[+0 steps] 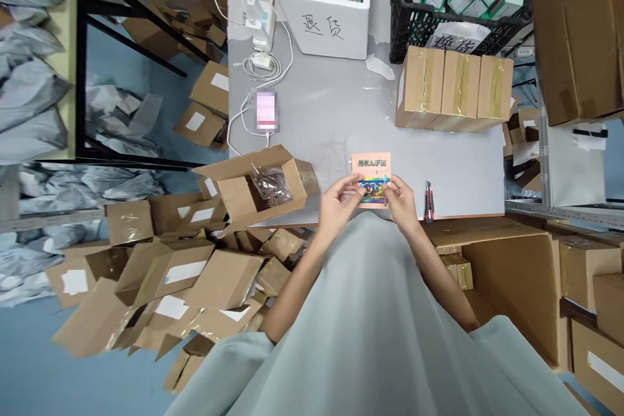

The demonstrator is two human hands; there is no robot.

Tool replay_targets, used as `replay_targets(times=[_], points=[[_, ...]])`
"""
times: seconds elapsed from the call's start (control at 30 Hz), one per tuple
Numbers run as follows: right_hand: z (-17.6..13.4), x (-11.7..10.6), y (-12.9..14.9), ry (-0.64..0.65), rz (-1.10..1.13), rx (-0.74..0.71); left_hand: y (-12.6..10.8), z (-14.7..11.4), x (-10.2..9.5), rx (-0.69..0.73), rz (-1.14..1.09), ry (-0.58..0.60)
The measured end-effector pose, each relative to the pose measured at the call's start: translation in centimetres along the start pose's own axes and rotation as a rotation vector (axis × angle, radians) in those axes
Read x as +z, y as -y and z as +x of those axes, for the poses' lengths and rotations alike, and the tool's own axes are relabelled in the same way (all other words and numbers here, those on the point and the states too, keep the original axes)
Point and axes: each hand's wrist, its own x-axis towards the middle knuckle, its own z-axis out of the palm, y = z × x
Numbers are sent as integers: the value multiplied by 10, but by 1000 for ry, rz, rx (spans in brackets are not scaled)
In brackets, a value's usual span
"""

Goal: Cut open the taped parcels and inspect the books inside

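Between my two hands is a small pink book (371,162) with a colourful picture on its cover, held at the table's near edge. My left hand (341,203) grips its left side, thumb on the cover. On the opposite side my right hand (402,201) pinches the lower right part, thumb also on the front. Left of my left hand stands an open cardboard box (229,198) with crumpled clear plastic (273,185) inside. A red and black utility knife (429,201) lies to the right of my right hand.
Three taped cartons (458,88) stand at the right, before a black crate (404,19) of green-and-white boxes. A white foam box (336,32) holds books at the back. A phone (266,110) and cables lie left. Discarded cartons (190,273) cover the left floor; a large open carton (517,286) sits right.
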Motion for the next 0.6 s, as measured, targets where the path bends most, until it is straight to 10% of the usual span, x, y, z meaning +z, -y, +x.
replay_targets(times=[0.3, 0.6], points=[[-4, -9, 11, 80, 60, 85, 10, 15, -23, -140, -137, 45], [12, -8, -8, 88, -34, 95, -16, -4, 6, -14, -75, 131]])
